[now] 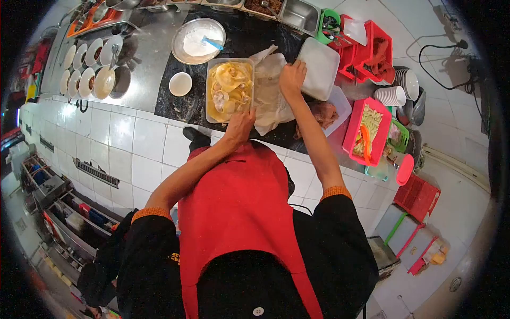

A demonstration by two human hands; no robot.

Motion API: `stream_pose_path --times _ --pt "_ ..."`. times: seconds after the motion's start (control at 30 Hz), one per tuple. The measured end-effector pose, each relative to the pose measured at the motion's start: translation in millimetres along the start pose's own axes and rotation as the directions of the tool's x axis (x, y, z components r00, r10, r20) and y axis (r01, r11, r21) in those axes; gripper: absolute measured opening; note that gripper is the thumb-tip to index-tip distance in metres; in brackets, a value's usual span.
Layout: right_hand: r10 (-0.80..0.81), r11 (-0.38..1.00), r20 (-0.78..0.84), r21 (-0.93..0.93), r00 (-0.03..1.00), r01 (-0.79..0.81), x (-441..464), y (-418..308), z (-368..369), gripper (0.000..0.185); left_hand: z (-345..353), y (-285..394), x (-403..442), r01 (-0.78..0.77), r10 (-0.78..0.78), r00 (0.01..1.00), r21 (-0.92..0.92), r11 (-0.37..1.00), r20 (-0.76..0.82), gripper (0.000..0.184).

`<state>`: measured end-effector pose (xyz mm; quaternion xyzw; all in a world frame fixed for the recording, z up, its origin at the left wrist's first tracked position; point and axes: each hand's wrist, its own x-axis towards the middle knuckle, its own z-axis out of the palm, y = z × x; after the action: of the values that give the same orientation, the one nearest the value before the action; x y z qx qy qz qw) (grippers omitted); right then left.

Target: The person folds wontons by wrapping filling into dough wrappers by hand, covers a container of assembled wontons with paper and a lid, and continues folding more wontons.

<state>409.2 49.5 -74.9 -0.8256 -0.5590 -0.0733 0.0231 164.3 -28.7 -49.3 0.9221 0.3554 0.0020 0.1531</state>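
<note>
A clear plastic container (209,106) full of yellow, filled dumplings (229,87) stands on the black counter. My left hand (241,126) is closed at its near right corner, the fingertips at the rim. Right beside the container lies a thin, pale, crumpled sheet (270,101), spread over something I cannot make out. My right hand (292,80) has its fingers curled at the sheet's right edge. Just past those fingers is a container with a whitish lid (319,69). A white bowl (180,84) and a metal bowl of white powder (187,45) with a blue-handled tool stand to the left.
Several small bowls (87,82) line the steel counter (141,42) at left. Steel pans (300,16) run along the back. At right are red baskets (374,48), stacked white bowls (390,95), a pink tray of cut vegetables (350,135) and a tub of meat (340,106).
</note>
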Motion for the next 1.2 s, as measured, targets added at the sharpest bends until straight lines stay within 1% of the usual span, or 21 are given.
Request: stream_pose_path --times 0.07,0.1,0.13,0.2,0.3,0.37,0.4,0.47,0.5,0.57,0.63,0.7,0.77,0.83,0.9,0.93,1.0,1.03,1.1,1.17,1.2 --pt "-0.086 0.996 -0.199 -0.036 0.976 0.080 9 -2 7 0.027 -4 0 0 -0.004 0.004 1.000 -0.014 1.000 -0.019 0.043" --pt "-0.085 0.996 -0.195 -0.034 0.977 0.080 15 -3 8 0.027 -9 1 0 -0.004 0.003 0.999 -0.029 1.000 -0.044 0.044" --pt "-0.121 0.992 -0.145 -0.041 0.982 0.116 20 -2 8 0.028 -14 4 -1 0.000 -0.001 0.999 -0.031 1.000 -0.040 0.044" --pt "-0.163 0.986 -0.098 -0.044 0.982 0.159 23 -2 10 0.028 -21 9 1 0.024 -0.023 0.979 0.001 1.000 -0.204 0.030" --pt "-0.115 0.993 -0.016 0.031 0.993 0.115 29 -3 8 0.024 1 4 7 0.091 -0.065 0.985 0.162 0.982 -0.162 0.032" --pt "-0.049 0.981 0.262 0.195 0.964 -0.003 32 0 -12 0.026 17 -6 9 0.090 -0.072 0.980 0.095 0.991 -0.184 0.031" --pt "-0.058 0.981 0.265 0.195 0.962 0.006 28 3 -20 0.026 22 -9 6 0.077 -0.070 0.978 0.027 0.997 -0.196 0.031" --pt "-0.112 0.885 0.335 0.462 0.936 -0.060 22 11 -35 0.024 7 -14 2 0.067 -0.064 0.986 0.015 0.998 -0.157 0.035" --pt "-0.111 0.886 0.339 0.459 0.934 -0.062 18 17 -39 0.024 4 -16 -2 0.047 -0.046 0.992 0.004 0.999 -0.114 0.040" --pt "-0.057 0.719 0.341 0.666 0.938 -0.199 12 29 -47 0.021 -5 -21 -8 0.027 -0.030 0.992 -0.023 0.999 -0.126 0.038" --pt "-0.048 0.716 0.353 0.664 0.935 -0.214 10 43 -56 0.020 -1 -28 -13 0.011 -0.018 0.990 -0.050 0.999 -0.141 0.037" --pt "-0.035 0.713 0.365 0.661 0.930 -0.233 3 53 -75 0.019 3 -30 -17 0.045 -0.078 0.987 -0.226 0.973 -0.141 0.026" --pt "0.003 0.760 0.246 0.629 0.969 -0.162 -3 59 -116 0.022 1 -30 -13 -0.004 -0.033 0.983 -0.199 0.980 -0.182 0.027" --pt "-0.059 0.790 0.220 0.607 0.974 -0.089 -6 82 -127 0.020 -1 -28 -9 -0.054 0.016 0.976 -0.167 0.985 -0.219 0.027" --pt "-0.076 0.586 0.295 0.786 0.952 -0.197 -10 101 -139 0.022 -3 -22 -1 -0.016 -0.003 0.988 -0.121 0.993 -0.156 0.034" --pt "-0.078 0.589 0.292 0.785 0.953 -0.192 -12 106 -149 0.022 -16 -18 6 -0.015 -0.005 0.987 -0.122 0.992 -0.161 0.034" --pt "-0.012 0.371 0.310 0.884 0.951 -0.284 -14 115 -165 0.019 -44 -12 21 0.032 -0.066 0.995 -0.413 0.910 -0.069 0.042" --pt "-0.009 0.375 0.311 0.882 0.950 -0.285 -15 117 -168 0.019 -50 -13 29 0.029 -0.064 0.996 -0.417 0.908 -0.070 0.042" --pt "-0.093 0.277 0.200 0.946 0.975 -0.168 -12 120 -174 0.025 -64 -22 62 -0.081 -0.165 0.929 -0.617 0.782 -0.331 0.051" --pt "-0.074 0.289 0.215 0.939 0.974 -0.185 -5 115 -186 0.026 -68 -32 99 -0.074 -0.343 0.814 -0.669 0.740 -0.469 0.055" --pt "-0.052 0.294 0.229 0.934 0.972 -0.205 -2 110 -191 0.028 -79 -38 106 -0.075 -0.346 0.811 -0.669 0.739 -0.473 0.055"
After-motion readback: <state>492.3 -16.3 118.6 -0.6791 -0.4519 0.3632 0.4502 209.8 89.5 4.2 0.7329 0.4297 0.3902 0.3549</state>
